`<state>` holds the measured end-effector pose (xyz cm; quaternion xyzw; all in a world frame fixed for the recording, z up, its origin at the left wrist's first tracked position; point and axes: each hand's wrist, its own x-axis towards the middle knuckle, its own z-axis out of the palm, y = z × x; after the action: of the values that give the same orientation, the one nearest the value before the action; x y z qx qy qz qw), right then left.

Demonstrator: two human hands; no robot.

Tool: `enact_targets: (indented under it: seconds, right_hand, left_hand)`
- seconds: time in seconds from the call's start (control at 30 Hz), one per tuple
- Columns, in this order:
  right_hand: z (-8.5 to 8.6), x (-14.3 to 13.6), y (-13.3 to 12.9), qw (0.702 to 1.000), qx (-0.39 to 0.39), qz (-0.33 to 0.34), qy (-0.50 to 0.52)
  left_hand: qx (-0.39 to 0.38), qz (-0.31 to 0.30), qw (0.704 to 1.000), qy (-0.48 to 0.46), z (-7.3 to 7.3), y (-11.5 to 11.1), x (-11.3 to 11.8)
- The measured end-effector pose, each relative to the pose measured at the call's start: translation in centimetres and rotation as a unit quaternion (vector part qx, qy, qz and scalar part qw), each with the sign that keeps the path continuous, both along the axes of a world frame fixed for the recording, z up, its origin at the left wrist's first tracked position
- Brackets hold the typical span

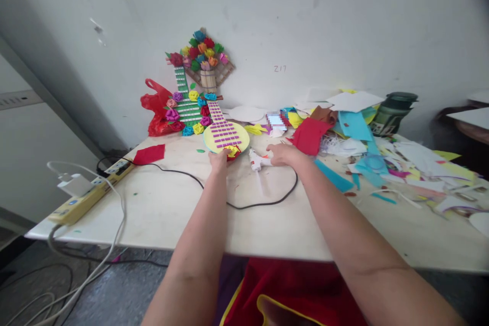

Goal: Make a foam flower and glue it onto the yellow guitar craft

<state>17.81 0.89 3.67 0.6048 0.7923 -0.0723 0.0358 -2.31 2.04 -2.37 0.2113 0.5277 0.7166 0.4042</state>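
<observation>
My left hand is closed at the lower edge of a round yellow lute-shaped craft with purple strips, beside a yellow and red paper flower. What its fingers grip is partly hidden. To the right, my right hand has its fingers round the handle end of a white glue gun, which lies on the table with its nozzle pointing up and left. Behind the lute stands a green craft ringed by paper flowers.
A power strip with a white charger sits at the left table edge. The black cord loops across the table. Paper scraps, a red cloth piece and a green bottle are at the right.
</observation>
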Motion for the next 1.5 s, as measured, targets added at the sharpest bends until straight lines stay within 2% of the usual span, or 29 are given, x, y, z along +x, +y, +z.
enact_targets:
  seconds: [0.1,0.23,0.33,0.47,0.57,0.7,0.87,1.0,1.1,1.23,1.5]
  right_hand:
    - [-1.0,-0.6,-0.1,1.0,-0.008,0.011,-0.018]
    - [-2.1,-1.5,-0.7,0.998,0.055,0.016,-0.022]
    - [-2.8,-1.7,-0.8,0.997,0.071,0.025,-0.013]
    - [-3.2,-1.3,-0.6,0.993,0.12,0.015,0.002]
    - [-3.1,-0.8,-0.4,0.988,0.154,-0.021,0.022]
    - [-2.9,-0.2,-0.1,0.976,0.185,-0.079,0.085]
    - [-3.3,0.0,1.1,0.949,0.16,-0.116,0.244]
    - [-3.7,-0.2,1.4,0.9,0.094,-0.089,0.417]
    - [-3.6,-0.7,1.0,0.859,0.033,-0.071,0.506]
    - [-3.5,-1.5,0.4,0.843,-0.016,-0.058,0.535]
    - [-4.0,-2.1,0.4,0.852,-0.05,-0.051,0.518]
  left_hand:
    - [-0.047,-0.006,0.999,0.001,0.2,-0.1,-0.3]
    - [-0.118,-0.024,0.993,-0.001,0.4,-0.1,-1.0]
    - [-0.14,-0.027,0.99,0.003,0.4,-0.1,-1.3]
    - [-0.114,0.02,0.992,0.057,0.0,-0.5,-1.3]
    - [-0.076,0.039,0.991,0.104,-0.3,-0.6,-1.4]
    - [-0.03,0.042,0.994,0.093,-0.4,-0.6,-1.6]
    - [-0.026,0.004,0.995,0.095,0.5,-1.0,-1.6]
    - [0.024,-0.013,0.999,0.02,1.0,-1.2,-1.8]
    - [0.055,-0.004,0.998,-0.028,0.8,-1.0,-2.1]
    - [0.083,-0.018,0.995,-0.052,0.6,-0.7,-2.5]
    - [0.084,-0.031,0.994,-0.065,1.2,-1.3,-2.4]
